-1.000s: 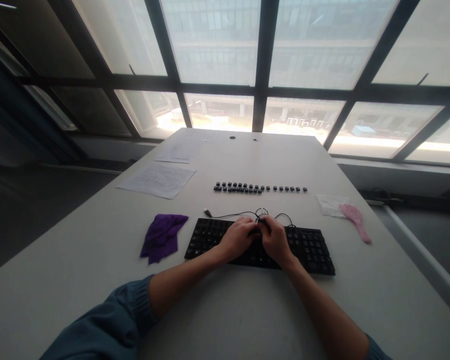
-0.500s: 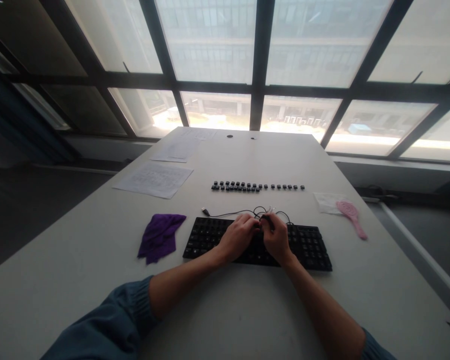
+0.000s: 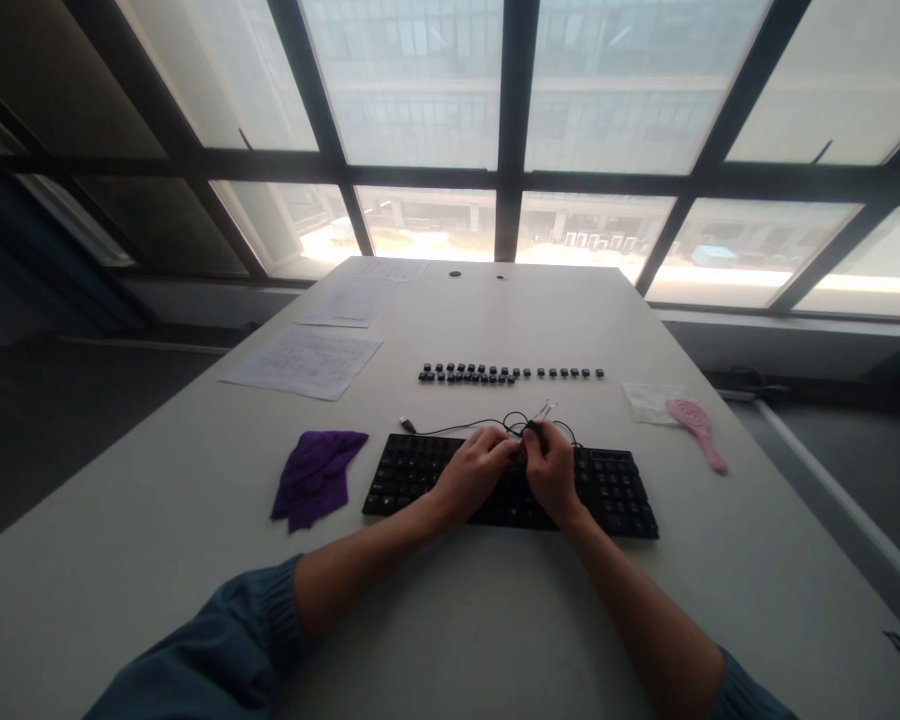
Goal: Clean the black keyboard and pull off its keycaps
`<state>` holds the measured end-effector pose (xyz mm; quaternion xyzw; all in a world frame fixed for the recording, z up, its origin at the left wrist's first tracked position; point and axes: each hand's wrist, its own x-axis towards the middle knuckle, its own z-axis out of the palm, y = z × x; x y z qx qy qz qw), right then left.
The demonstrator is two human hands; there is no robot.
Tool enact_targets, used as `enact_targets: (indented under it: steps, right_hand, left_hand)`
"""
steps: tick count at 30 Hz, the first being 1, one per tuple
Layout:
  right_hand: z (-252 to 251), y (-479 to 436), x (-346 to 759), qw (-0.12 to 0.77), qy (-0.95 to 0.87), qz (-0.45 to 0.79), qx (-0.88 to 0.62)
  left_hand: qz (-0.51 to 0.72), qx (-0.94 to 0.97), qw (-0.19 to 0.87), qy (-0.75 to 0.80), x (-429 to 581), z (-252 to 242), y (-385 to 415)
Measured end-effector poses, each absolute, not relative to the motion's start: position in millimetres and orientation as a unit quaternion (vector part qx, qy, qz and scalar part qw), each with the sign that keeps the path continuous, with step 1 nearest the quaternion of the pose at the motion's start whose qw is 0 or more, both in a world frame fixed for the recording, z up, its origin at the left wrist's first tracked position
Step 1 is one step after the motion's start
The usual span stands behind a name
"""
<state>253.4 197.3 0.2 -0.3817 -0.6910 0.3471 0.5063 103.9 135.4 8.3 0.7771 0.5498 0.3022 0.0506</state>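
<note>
A black keyboard (image 3: 615,495) lies in front of me, partly covered by both hands. My right hand (image 3: 550,470) is closed round the dark handle of a wire keycap puller (image 3: 546,409), its thin metal prongs pointing away from me. Beside it, my left hand (image 3: 481,465) has its fingers drawn together against the right hand's fingertips, over the middle of the keys. Whatever those left fingertips pinch is too small or hidden to make out. Behind the keyboard, several loose black keycaps (image 3: 471,375) stand in rows on the white table (image 3: 450,620).
The keyboard's cable with its USB plug (image 3: 408,425) is coiled behind the keyboard. A purple cloth (image 3: 316,478) lies to the left, with paper sheets (image 3: 307,362) farther back. At right are a pink hairbrush (image 3: 697,430) and a clear plastic bag (image 3: 641,402).
The keycap puller has turned in my right hand, so its metal prongs show more and point farther away from me. Both hands stay together over the keyboard. The view has shifted slightly.
</note>
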Motion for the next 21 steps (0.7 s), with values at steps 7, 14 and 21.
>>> enact_targets:
  steps: [7,14,21]
  right_hand:
    - [2,198,252,0.518,-0.673,0.363,-0.383]
    - [-2,199,250,0.508,-0.664,0.396,-0.379]
    - [-1,201,251,0.508,-0.676,0.378,-0.376]
  left_hand:
    - [0.366,0.74,0.052,0.562,104,27,132]
    - [0.382,0.716,0.037,0.584,81,67,217]
    - [0.288,0.7,0.017,0.653,90,29,311]
